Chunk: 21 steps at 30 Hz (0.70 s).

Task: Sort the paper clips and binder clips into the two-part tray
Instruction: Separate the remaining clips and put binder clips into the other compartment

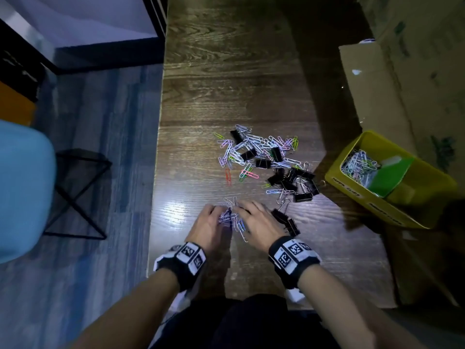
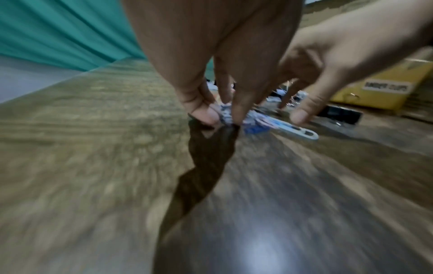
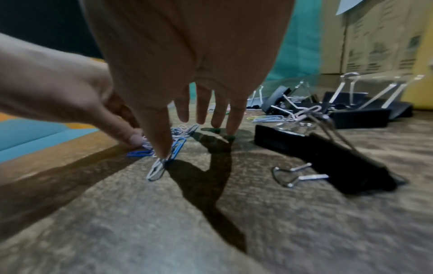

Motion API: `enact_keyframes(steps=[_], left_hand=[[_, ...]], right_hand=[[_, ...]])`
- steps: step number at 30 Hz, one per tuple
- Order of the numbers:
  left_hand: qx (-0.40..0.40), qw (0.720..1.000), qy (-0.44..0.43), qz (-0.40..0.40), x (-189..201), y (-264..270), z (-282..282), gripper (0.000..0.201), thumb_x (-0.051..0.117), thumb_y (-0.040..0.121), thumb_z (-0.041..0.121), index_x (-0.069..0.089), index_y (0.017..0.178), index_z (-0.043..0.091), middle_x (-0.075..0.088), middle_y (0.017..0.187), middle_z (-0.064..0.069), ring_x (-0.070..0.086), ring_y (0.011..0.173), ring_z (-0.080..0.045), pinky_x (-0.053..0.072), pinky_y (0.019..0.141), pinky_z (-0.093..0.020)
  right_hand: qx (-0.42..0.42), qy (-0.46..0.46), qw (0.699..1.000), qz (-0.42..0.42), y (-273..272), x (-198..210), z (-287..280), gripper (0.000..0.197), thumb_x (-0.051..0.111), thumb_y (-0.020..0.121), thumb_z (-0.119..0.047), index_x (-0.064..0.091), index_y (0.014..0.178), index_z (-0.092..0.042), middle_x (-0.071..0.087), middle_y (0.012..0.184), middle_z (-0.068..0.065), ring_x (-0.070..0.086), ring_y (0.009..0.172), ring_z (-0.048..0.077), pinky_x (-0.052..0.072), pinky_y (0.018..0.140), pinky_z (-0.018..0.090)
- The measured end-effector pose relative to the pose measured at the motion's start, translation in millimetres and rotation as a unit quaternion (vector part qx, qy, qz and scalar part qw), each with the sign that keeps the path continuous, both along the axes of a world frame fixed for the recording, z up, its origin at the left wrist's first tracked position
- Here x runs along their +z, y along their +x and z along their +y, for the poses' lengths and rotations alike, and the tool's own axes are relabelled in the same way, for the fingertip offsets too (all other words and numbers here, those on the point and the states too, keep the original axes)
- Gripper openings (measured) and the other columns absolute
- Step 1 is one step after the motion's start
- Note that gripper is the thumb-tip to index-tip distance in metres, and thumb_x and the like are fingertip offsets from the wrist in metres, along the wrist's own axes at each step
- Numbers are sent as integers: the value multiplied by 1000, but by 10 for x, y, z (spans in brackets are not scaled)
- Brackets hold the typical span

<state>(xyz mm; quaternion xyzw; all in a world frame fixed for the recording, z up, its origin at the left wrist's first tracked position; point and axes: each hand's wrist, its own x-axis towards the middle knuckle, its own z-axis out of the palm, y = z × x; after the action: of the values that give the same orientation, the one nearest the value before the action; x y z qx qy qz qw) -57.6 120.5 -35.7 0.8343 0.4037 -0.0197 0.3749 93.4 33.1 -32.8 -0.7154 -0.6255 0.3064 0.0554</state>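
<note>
Wooden table, blue floor, cardboard boxes

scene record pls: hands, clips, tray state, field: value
left hand: fingertips gathering a small paper clip bunch
right hand: fingers spread, thumb pressing the same bunch
mixed pile: paper clips and black binder clips on the table
yellow tray: far part holds paper clips; near part's contents not visible
nearest binder clips: beside the right hand

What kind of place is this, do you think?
Probably an office or storeroom: a dark wood-grain table, stacked brown cardboard boxes, and a labelled yellow two-part tray for stationery clips.
</note>
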Motion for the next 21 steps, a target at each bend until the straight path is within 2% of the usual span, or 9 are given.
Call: enact_keyframes(steps=[3,5,8,10,12,14,17,19,21], left_hand=[[-55,998,31,-13,12,208,343,45,57,75,0,57,118,12,54,108,-10,57,95,-27,51,84,-40],[-106,993,57,11,21,378,561,62,54,71,-1,48,130,15,50,123,-11,53,107,-31,49,89,-44],[-227,963,111,89,60,642,745,91,53,67,-4,19,145,26,21,152,-6,27,135,-30,32,109,-50],[-302,932,131,149,79,772,772,93,51,72,-3,7,147,29,3,157,0,7,143,-26,16,115,-50],[-342,913,122,189,86,826,754,89,49,76,-1,4,148,28,-3,158,2,-2,144,-23,9,116,-52],[-343,911,127,189,82,793,706,84,45,78,0,7,148,25,1,158,-1,0,145,-23,9,116,-50],[-341,915,145,157,43,578,589,79,44,79,3,11,148,20,13,156,-5,10,143,-25,14,116,-46],[-355,916,135,126,-19,378,498,75,47,78,8,19,147,19,21,154,-6,16,142,-26,19,115,-46],[-354,925,114,72,-96,199,473,68,44,75,15,32,142,21,32,150,-8,27,138,-29,29,110,-49]], right_hand=[[-55,-21,998,23,45,75,-89,46,60,83,-13,49,128,-18,49,130,5,45,120,25,40,99,35],[-48,-76,996,28,13,136,-123,31,60,86,-20,55,117,-18,56,122,6,55,109,27,44,88,33],[-59,-90,994,24,-31,173,-108,21,57,88,-21,58,109,-18,58,120,7,58,106,28,45,89,34],[-88,-83,992,27,-33,175,-61,20,55,88,-18,59,108,-16,59,117,8,59,105,29,47,87,35],[-111,-68,991,14,-9,160,5,21,54,87,-11,60,106,-16,59,116,8,60,103,30,50,85,36],[-129,-38,991,-15,51,131,83,27,53,86,-5,60,110,-14,57,118,9,58,106,31,49,86,35],[-148,17,988,-36,158,115,192,40,52,86,-4,51,126,-10,48,126,11,47,117,29,46,93,40],[-132,39,990,-33,211,134,243,51,56,84,-6,44,133,-10,41,135,11,38,127,29,41,101,44],[-82,22,996,-33,234,127,278,61,59,83,-14,37,140,-10,28,150,11,24,139,28,30,111,46]])
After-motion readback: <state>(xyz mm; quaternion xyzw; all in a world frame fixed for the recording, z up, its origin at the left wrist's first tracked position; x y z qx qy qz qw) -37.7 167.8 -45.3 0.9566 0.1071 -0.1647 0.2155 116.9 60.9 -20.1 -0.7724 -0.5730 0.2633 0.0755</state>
